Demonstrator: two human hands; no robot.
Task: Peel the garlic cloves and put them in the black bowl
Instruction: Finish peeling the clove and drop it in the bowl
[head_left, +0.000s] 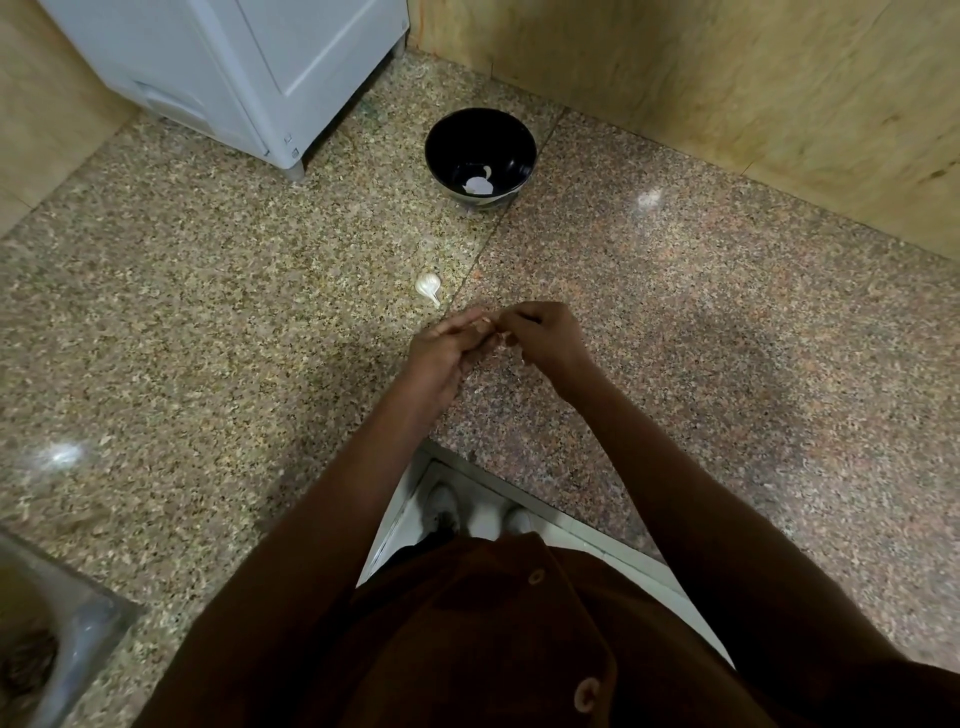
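Garlic clove (488, 326) sat pinched between my left hand (441, 345) and right hand (545, 338) fingers; I judged small, steady skin pulls best.

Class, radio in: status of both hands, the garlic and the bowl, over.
Left hand and right hand both pinch one garlic clove, peeling. Garlic bulb lies on counter. Black bowl holds pale pieces. Path clear.

Around your work area: counter, appliance, sink.
You see a speckled granite counter (208, 322), 1 white appliance (244, 67) at its back-left, and a steel sink (57, 639) at its near-left corner.
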